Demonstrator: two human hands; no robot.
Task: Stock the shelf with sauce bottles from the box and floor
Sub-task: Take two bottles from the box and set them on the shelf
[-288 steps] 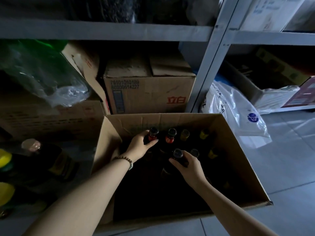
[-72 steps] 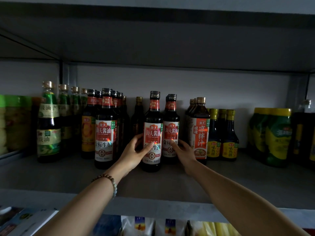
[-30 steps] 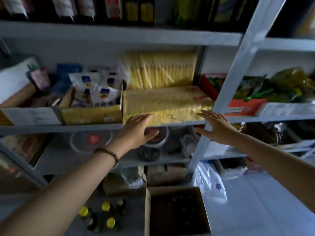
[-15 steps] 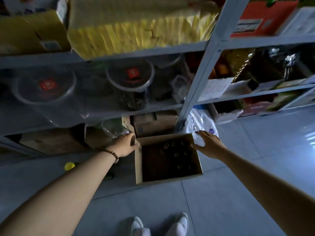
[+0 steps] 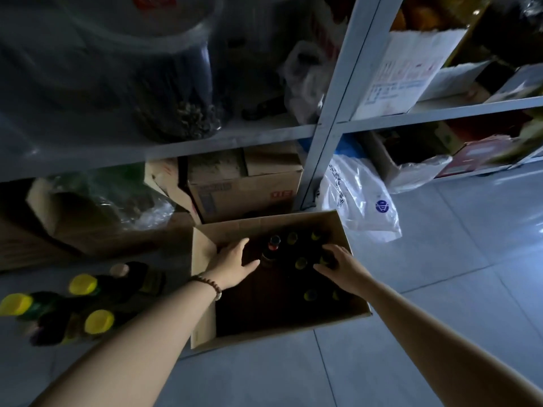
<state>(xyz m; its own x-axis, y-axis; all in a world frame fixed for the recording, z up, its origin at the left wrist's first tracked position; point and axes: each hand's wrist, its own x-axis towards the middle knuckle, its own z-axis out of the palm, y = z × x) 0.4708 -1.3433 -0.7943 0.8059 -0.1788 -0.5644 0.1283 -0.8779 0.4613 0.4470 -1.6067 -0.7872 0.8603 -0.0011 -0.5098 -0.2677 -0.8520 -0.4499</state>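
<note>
A closed brown carton (image 5: 245,186) with red print sits in shadow. Right of it slumps a white plastic bag (image 5: 357,198) bearing a round blue mark; left of it, crumpled clear plastic (image 5: 132,201) lies over an open carton (image 5: 73,221). Above the closed carton stands a clear jar (image 5: 176,83) of dark dried goods, and up to the carton's right a white printed sheet (image 5: 402,71)

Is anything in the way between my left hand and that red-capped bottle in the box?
Nothing visible. The cardboard box is open at the top, and the left hand is inside it, just left of the red-capped bottle, with only dark open space between them.
</note>
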